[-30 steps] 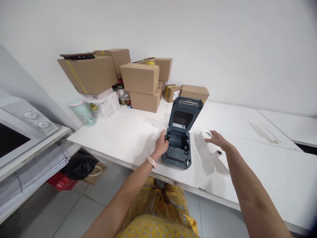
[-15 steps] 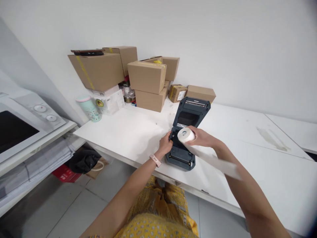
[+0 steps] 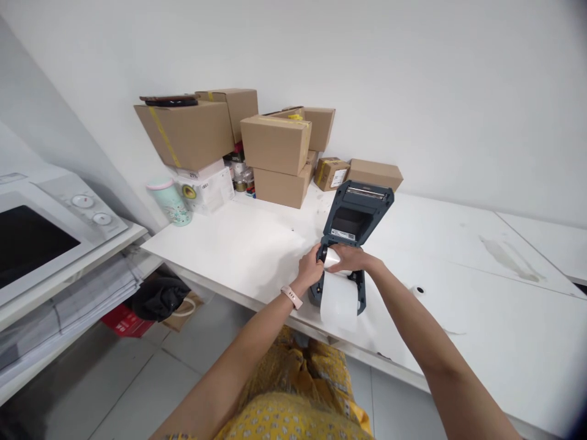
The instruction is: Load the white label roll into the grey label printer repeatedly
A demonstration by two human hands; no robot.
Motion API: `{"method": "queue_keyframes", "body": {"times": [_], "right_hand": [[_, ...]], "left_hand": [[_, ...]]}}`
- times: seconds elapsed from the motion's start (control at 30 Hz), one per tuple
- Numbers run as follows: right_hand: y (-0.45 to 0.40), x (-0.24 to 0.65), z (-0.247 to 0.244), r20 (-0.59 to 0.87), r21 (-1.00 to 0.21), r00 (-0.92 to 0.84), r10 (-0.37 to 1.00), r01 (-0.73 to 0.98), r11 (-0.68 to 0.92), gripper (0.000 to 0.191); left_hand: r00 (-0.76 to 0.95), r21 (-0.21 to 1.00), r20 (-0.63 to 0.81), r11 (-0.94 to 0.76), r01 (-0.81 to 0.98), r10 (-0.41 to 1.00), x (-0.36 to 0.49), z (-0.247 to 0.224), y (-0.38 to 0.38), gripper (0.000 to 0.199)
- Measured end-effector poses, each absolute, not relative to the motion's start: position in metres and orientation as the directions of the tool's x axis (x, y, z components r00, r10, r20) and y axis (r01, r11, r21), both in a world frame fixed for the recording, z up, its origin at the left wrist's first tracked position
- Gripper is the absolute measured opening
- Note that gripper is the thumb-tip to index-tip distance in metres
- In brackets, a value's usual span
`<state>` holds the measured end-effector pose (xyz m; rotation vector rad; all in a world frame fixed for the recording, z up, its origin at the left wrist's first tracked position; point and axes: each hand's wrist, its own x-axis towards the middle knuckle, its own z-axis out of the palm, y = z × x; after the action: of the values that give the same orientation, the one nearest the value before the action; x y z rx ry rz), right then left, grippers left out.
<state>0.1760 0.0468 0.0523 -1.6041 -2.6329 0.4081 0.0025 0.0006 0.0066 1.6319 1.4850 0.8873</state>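
A dark blue-grey label printer (image 3: 358, 214) stands on the white table with its lid tilted up. My left hand (image 3: 310, 267) is closed on the left edge of the printer's body. Inside the open body, my right hand (image 3: 346, 258) has its fingers wrapped over a white label roll (image 3: 332, 259). The loose strip of paper (image 3: 340, 302) runs from the roll over the printer's front. My right fingers hide much of the roll.
A small white roll with a dark core (image 3: 417, 291) lies right of the printer, partly behind my right forearm. Cardboard boxes (image 3: 275, 146) are stacked at the back. A mint tumbler (image 3: 173, 205) stands left, near a microwave (image 3: 41, 220). The table's front edge (image 3: 257, 305) runs before me.
My right hand has lowered the label roll into the printer. The paper strip, which trailed right, now hangs over the printer's front. My left hand stays at the printer's left edge.
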Motion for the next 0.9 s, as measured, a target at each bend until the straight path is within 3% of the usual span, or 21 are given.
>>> {"method": "queue_keyframes", "body": {"times": [0.13, 0.23, 0.33, 0.57, 0.9], "right_hand": [[0.027, 0.176, 0.06, -0.078, -0.237, -0.426, 0.901, 0.886, 0.398, 0.061], [-0.011, 0.175, 0.064, 0.107, -0.354, -0.435, 0.894, 0.824, 0.443, 0.045], [-0.059, 0.168, 0.05, 0.271, -0.44, -0.442, 0.855, 0.733, 0.519, 0.045], [-0.119, 0.14, 0.0, 0.407, -0.25, -0.391, 0.826, 0.821, 0.512, 0.051], [-0.129, 0.131, -0.001, 0.434, -0.21, -0.377, 0.818, 0.841, 0.499, 0.063]], "left_hand": [[0.094, 0.874, 0.017, -0.061, 0.483, 0.995, 0.003, 0.008, 0.0, 0.067], [0.094, 0.891, 0.032, -0.071, 0.447, 0.995, 0.003, 0.007, 0.0, 0.065], [0.096, 0.893, 0.053, -0.09, 0.441, 0.994, 0.003, 0.005, 0.0, 0.065], [0.076, 0.905, 0.063, -0.089, 0.417, 0.995, 0.004, 0.002, 0.001, 0.065], [0.078, 0.912, 0.034, -0.063, 0.405, 0.996, 0.004, 0.0, 0.002, 0.066]]}}
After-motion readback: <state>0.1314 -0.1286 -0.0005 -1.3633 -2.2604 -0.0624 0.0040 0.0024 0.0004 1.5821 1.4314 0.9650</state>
